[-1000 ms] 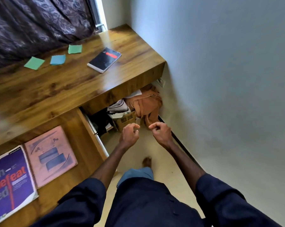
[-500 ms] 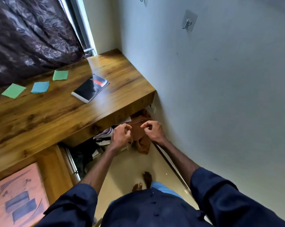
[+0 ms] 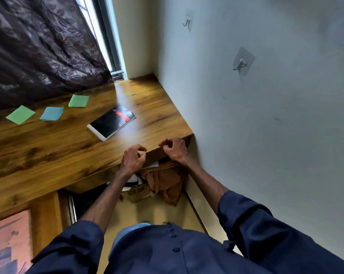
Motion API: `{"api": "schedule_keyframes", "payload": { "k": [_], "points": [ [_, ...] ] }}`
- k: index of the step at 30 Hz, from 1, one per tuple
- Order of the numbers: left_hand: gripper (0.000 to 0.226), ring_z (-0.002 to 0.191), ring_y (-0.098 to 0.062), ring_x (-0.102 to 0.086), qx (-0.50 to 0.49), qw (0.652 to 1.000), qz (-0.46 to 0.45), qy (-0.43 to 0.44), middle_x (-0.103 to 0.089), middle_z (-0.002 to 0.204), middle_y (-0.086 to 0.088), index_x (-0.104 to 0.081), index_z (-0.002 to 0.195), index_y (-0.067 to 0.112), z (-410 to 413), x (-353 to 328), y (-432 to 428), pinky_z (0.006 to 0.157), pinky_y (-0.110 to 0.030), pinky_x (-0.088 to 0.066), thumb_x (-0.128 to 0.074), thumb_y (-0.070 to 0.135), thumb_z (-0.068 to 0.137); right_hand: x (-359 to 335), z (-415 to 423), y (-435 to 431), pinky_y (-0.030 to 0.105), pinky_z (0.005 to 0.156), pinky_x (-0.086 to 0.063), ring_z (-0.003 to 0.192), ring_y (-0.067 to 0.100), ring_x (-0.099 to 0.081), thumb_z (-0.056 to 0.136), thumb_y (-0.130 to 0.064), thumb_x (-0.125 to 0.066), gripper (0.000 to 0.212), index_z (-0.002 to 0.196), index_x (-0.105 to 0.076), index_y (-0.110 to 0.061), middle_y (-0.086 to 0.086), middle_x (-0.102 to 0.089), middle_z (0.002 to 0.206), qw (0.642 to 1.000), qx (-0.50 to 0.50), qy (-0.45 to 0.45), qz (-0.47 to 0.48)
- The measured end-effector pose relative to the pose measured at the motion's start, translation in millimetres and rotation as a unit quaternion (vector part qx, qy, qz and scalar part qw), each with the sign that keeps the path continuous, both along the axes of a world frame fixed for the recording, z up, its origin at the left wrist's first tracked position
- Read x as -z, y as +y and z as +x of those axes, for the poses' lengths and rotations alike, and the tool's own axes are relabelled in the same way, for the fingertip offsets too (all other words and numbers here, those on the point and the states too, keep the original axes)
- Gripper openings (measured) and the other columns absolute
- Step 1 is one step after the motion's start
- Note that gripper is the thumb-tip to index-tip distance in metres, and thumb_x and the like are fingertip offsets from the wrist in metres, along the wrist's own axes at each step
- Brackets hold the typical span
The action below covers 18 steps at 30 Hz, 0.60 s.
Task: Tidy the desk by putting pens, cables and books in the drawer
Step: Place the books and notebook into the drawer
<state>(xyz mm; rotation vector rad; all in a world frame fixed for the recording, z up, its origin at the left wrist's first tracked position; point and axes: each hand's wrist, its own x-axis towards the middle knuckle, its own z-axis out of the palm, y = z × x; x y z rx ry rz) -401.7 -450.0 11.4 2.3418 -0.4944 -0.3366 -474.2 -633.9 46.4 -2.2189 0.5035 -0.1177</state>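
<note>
Below, drawer holds pink book.

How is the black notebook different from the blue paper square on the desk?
The notebook is black with a red mark; the blue square is plain light blue. The notebook is bigger and thicker, with a white edge showing; the blue square looks thin as a sheet. The notebook lies closer to the desk's front edge; the blue square sits back by the curtain. Both lie flat on the wooden desk.
</note>
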Motion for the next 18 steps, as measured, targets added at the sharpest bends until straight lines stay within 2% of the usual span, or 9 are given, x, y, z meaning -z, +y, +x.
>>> {"api": "schedule_keyframes", "payload": {
  "k": [4, 6, 11, 14, 15, 18],
  "points": [
    [0.022, 0.087, -0.01, -0.066, -0.036, 0.999, 0.014, 0.002, -0.071, 0.114, 0.003, -0.071, 0.115, 0.021, 26.1, 0.0, 8.7, 0.07, -0.03, -0.058, -0.065, 0.017, 0.094, 2.9, 41.0, 6.9, 0.023, 0.082, -0.057, 0.088, 0.006, -0.069, 0.087, -0.005, -0.059, 0.027, 0.097, -0.079, -0.019, -0.003, -0.077, 0.1, 0.999, -0.036, -0.004, 0.009],
    [0.023, 0.083, -0.01, -0.065, -0.054, 0.998, 0.016, 0.009, -0.071, 0.109, 0.004, -0.072, 0.114, 0.021, 42.1, 0.2, 15.0, 0.066, -0.027, -0.053, -0.065, 0.015, 0.094, 4.8, 61.3, 16.0, 0.022, 0.081, -0.056, 0.086, 0.006, -0.068, 0.086, -0.005, -0.058, 0.028, 0.096, -0.08, -0.019, -0.003, -0.078, 0.098, 0.999, -0.045, 0.002, 0.01],
    [0.025, 0.076, -0.018, -0.065, -0.094, 0.994, 0.038, 0.041, -0.074, 0.092, -0.002, -0.073, 0.102, 0.027, 93.5, 9.2, 46.8, 0.068, -0.024, -0.045, -0.06, 0.012, 0.086, 17.8, 121.4, 51.6, 0.001, 0.068, -0.042, 0.082, 0.003, -0.068, 0.082, -0.005, -0.055, 0.033, 0.09, -0.082, -0.022, -0.008, -0.078, 0.091, 0.998, -0.049, 0.015, 0.025],
    [0.024, 0.088, -0.027, -0.069, -0.11, 0.99, 0.055, 0.069, -0.075, 0.094, -0.006, -0.073, 0.099, 0.025, 132.3, 19.3, 75.2, 0.074, -0.028, -0.049, -0.059, 0.014, 0.083, 28.8, 162.1, 77.4, 0.004, 0.065, -0.041, 0.076, 0.002, -0.066, 0.08, -0.005, -0.055, 0.032, 0.092, -0.081, -0.02, -0.007, -0.078, 0.09, 0.998, -0.044, 0.029, 0.035],
    [0.025, 0.093, -0.028, -0.069, -0.114, 0.989, 0.059, 0.073, -0.075, 0.098, -0.006, -0.073, 0.099, 0.025, 144.1, 21.3, 84.2, 0.077, -0.03, -0.051, -0.059, 0.014, 0.082, 31.9, 174.0, 86.6, 0.006, 0.067, -0.044, 0.078, 0.003, -0.066, 0.08, -0.005, -0.055, 0.032, 0.095, -0.08, -0.019, -0.005, -0.078, 0.093, 0.997, -0.046, 0.041, 0.039],
    [0.023, 0.104, -0.026, -0.069, -0.112, 0.988, 0.075, 0.078, -0.075, 0.11, -0.003, -0.073, 0.103, 0.022, 177.5, 26.2, 107.5, 0.087, -0.033, -0.054, -0.061, 0.016, 0.084, 42.7, 205.8, 111.0, 0.023, 0.084, -0.052, 0.093, 0.014, -0.067, 0.08, -0.007, -0.06, 0.039, 0.117, -0.07, -0.011, 0.005, -0.073, 0.115, 0.994, -0.057, 0.085, 0.048]
  ]
}}
